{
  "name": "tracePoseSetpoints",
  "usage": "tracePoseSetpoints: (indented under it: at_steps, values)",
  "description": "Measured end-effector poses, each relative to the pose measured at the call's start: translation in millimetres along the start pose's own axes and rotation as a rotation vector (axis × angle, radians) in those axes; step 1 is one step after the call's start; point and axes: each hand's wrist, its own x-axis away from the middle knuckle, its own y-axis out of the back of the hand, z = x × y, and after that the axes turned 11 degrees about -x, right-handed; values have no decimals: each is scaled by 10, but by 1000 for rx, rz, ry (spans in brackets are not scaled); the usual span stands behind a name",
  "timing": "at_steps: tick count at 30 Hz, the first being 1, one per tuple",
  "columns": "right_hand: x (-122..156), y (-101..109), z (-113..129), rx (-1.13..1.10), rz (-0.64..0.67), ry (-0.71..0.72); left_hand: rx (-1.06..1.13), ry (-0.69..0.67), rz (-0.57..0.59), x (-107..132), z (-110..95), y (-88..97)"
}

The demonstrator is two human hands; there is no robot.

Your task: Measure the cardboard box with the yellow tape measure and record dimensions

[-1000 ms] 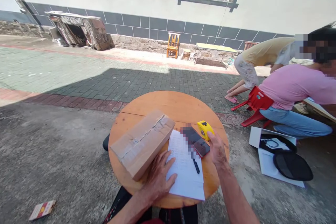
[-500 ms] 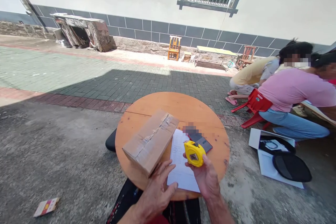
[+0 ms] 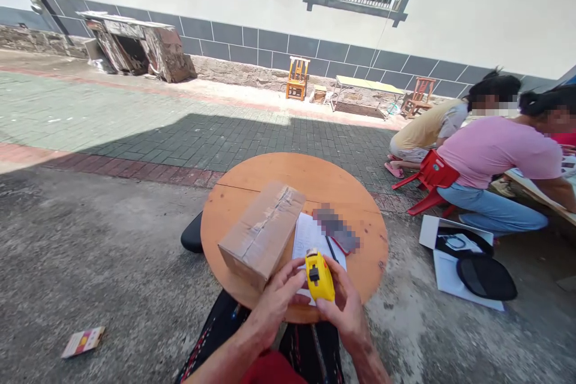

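A yellow tape measure is held up above the near part of the round wooden table, its black button side turned toward me. My right hand grips it from the right, thumb at its lower edge. From the left, my left hand has its thumb and fingers closed at the tape measure's side. Behind and partly under them lies a white sheet of paper with writing. A dark pen rests on the sheet. Left of the paper sits a taped cardboard box.
A blurred phone-like object lies right of the paper. Two people crouch or sit at the right, one in a pink shirt on a red plastic chair. An open white box with a black case stands on the ground. A small carton lies lower left.
My left hand has risen from beside the box to the tape measure. The tape measure has turned and come lower and slightly left in my right hand. The view has shifted a little.
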Motion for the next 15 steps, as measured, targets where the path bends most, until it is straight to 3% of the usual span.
tracePoseSetpoints:
  at_steps: [5,9,15]
  values:
    - [80,-10,11,229,-9,48,16,-29,-36,35,-26,24]
    - [140,16,48,216,91,-29,-40,-18,-114,39,-58,79]
    - [241,194,211,211,229,-67,-148,34,-110,105,-156,43]
